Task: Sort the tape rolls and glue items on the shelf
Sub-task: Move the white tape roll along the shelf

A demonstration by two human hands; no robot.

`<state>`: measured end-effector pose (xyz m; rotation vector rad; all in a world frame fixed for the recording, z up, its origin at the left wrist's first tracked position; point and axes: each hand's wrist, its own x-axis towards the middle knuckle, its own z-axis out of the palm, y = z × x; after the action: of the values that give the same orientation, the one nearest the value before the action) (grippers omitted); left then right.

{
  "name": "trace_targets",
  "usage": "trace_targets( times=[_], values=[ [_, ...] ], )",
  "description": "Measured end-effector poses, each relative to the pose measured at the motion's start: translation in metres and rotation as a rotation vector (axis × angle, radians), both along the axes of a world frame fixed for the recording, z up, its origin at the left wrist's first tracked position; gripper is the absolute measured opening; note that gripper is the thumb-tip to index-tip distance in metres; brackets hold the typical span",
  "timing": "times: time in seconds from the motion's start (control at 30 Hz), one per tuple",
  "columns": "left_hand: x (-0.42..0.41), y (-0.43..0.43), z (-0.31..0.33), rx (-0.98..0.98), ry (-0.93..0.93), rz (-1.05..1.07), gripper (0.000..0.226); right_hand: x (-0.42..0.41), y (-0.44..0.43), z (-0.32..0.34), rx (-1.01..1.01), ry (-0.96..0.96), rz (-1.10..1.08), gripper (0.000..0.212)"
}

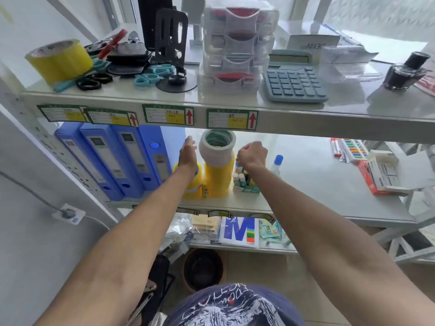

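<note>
Your left hand (187,153) is flat and open, empty, just left of a tall stack of tape rolls (217,165) on the middle shelf (317,184). Your right hand (252,154) is curled loosely, empty, above the glue sticks (242,179).

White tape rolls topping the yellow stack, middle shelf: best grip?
Probably the outer wall of the white tape rolls, one hand each side, from the front: they stand upright on the yellow stack, close under the shelf edge above, so top access looks tight.

left hand (187,154) hides a yellow tape roll (193,184).
</note>
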<state>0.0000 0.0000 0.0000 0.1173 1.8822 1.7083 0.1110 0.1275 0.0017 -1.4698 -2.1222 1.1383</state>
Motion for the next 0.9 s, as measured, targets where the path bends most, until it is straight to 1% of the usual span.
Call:
trace_targets(
  times=[0.03, 0.07, 0.1, 0.17, 0.23, 0.3, 0.37, 0.47, 0.57, 0.63, 0.7, 0.73, 0.8, 0.83, 0.9],
  values=[
    [0.005, 0.005, 0.003, 0.076, -0.035, 0.004, 0.056, -0.002, 0.0, 0.004, -0.014, 0.135, -0.047, 0.021],
    [0.01, 0.01, 0.006, 0.118, -0.075, 0.01, 0.056, -0.002, -0.006, 0.014, -0.051, 0.217, -0.08, 0.024],
    [0.015, 0.014, 0.01, 0.153, -0.072, 0.02, 0.056, -0.005, -0.011, 0.02, -0.106, 0.302, -0.086, 0.027],
    [0.025, 0.023, 0.014, 0.196, -0.107, 0.036, 0.057, -0.013, -0.025, 0.029, -0.251, 0.397, -0.063, 0.033],
    [0.03, 0.026, 0.017, 0.2, -0.096, 0.058, 0.053, -0.026, -0.025, 0.016, -0.342, 0.467, -0.029, 0.039],
    [0.031, 0.03, 0.015, 0.217, -0.09, 0.105, 0.046, -0.034, -0.026, 0.005, -0.381, 0.503, -0.006, 0.039],
    [0.033, 0.031, 0.013, 0.232, -0.099, 0.146, 0.041, -0.034, -0.032, 0.009, -0.382, 0.539, 0.006, 0.04],
    [0.031, 0.036, 0.01, 0.241, -0.091, 0.191, 0.04, -0.03, -0.039, 0.015, -0.398, 0.579, -0.022, 0.04],
    [0.031, 0.041, 0.013, 0.233, -0.045, 0.208, 0.041, -0.033, -0.034, 0.016, -0.412, 0.616, -0.055, 0.039],
    [0.032, 0.044, 0.019, 0.225, -0.024, 0.203, 0.039, -0.037, -0.027, 0.015, -0.423, 0.625, -0.089, 0.047],
    [0.035, 0.048, 0.025, 0.203, 0.009, 0.195, 0.026, -0.031, -0.022, 0.024, -0.423, 0.617, -0.116, 0.056],
    [0.04, 0.052, 0.03, 0.185, 0.025, 0.184, 0.017, -0.026, -0.021, 0.031, -0.417, 0.606, -0.136, 0.054],
    [0.052, 0.061, 0.037, 0.181, 0.051, 0.157, 0.011, -0.011, -0.016, 0.043, -0.407, 0.585, -0.174, 0.03],
    [0.059, 0.067, 0.039, 0.195, 0.047, 0.16, 0.013, -0.003, -0.011, 0.045, -0.402, 0.586, -0.205, 0.022],
    [0.078, 0.082, 0.041, 0.199, 0.033, 0.164, 0.021, 0.015, 0.001, 0.046, -0.379, 0.633, -0.271, 0.019]
  ],
)
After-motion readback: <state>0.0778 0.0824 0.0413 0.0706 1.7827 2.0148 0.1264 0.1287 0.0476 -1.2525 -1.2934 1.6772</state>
